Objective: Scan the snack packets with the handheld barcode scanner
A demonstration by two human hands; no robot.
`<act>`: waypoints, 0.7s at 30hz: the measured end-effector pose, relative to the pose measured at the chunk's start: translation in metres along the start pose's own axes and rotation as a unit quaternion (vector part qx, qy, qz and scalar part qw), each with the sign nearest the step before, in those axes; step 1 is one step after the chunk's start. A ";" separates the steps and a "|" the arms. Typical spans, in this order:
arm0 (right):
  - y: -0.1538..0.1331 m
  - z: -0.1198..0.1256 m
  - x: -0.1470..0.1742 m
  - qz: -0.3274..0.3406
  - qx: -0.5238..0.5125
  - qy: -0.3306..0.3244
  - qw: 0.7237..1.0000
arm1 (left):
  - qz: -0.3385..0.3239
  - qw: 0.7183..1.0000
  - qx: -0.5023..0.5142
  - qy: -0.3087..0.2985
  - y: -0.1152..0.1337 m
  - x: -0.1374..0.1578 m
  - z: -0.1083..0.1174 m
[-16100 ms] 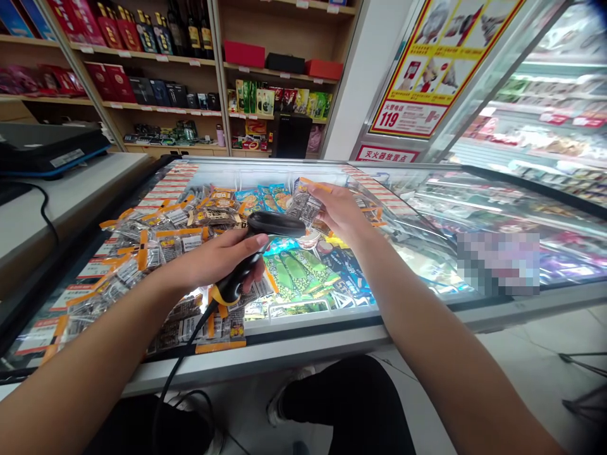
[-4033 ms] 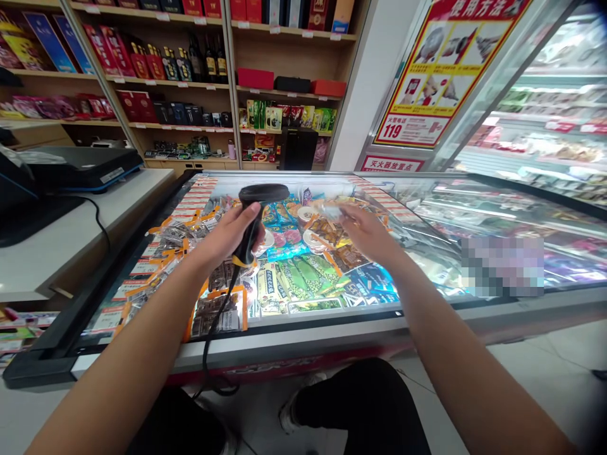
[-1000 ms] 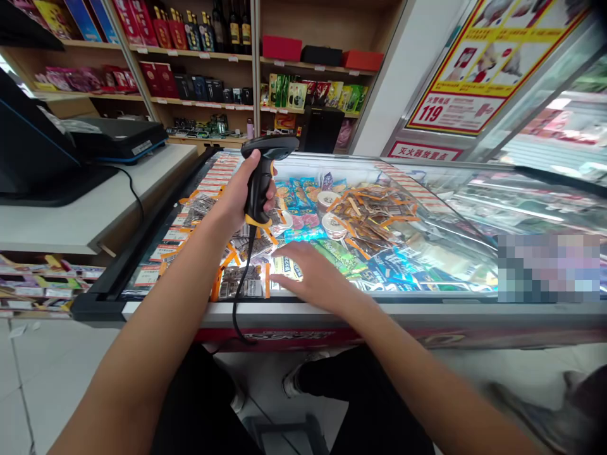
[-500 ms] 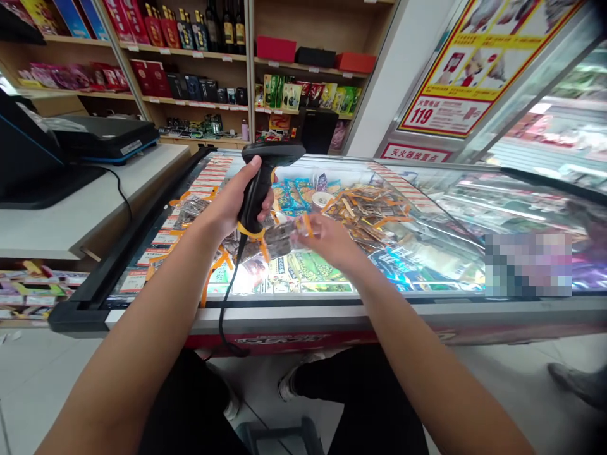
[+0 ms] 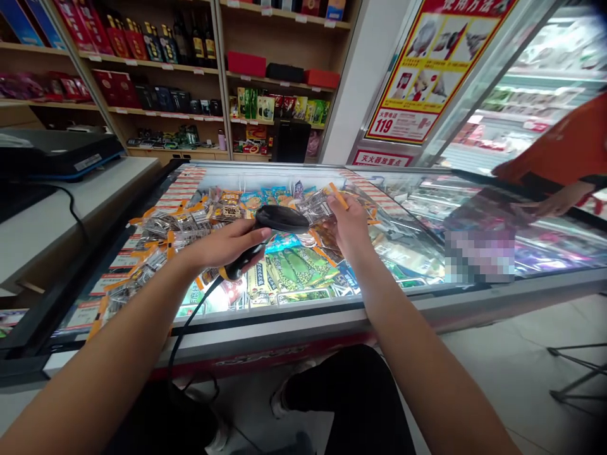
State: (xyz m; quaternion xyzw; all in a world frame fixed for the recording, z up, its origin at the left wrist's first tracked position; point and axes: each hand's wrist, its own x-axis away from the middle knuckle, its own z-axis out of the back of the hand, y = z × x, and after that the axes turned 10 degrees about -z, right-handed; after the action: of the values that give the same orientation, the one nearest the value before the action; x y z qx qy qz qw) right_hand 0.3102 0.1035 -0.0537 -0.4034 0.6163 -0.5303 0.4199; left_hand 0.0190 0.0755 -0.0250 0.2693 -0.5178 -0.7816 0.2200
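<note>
My left hand [image 5: 237, 245] is wrapped round the handle of a black barcode scanner [image 5: 282, 219], whose head points right; its cable hangs toward me. In my right hand [image 5: 348, 221] is a clear snack packet [image 5: 315, 207] with an orange edge, held right in front of the scanner's head. Below both hands lies the glass top of a chest freezer [image 5: 303, 322]. Several similar snack packets [image 5: 156, 230] are heaped on the left of the glass, near my left forearm. Green frozen-food bags [image 5: 301, 268] show under the glass.
Shelves [image 5: 156, 114] with boxes and bottles stand behind the freezer. A counter [image 5: 95, 202] with a black scale [image 5: 57, 151] is on the left. At the right, a person in an orange top [image 5: 559, 145] reaches over the freezer.
The scanner has been lowered and tilted. My right hand has lifted the packet up and right, to the scanner's front. The view has shifted right, and a person in orange now shows.
</note>
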 end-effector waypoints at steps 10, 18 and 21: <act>-0.001 0.001 0.003 -0.021 -0.034 -0.017 0.999 | 0.013 0.999 -0.036 -0.027 0.003 0.002 0.000; -0.012 0.029 0.006 0.055 0.014 0.041 0.998 | -0.084 0.993 0.017 0.076 -0.001 -0.002 0.004; -0.014 0.054 0.016 0.186 0.144 0.130 0.963 | -0.114 0.980 0.051 0.157 0.002 -0.005 0.007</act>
State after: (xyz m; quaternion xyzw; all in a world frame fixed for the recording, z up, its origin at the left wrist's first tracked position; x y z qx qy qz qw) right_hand 0.3565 0.0696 -0.0458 -0.1442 0.6471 -0.5736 0.4811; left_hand 0.0181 0.0824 -0.0199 0.4568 -0.4820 -0.7221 0.1937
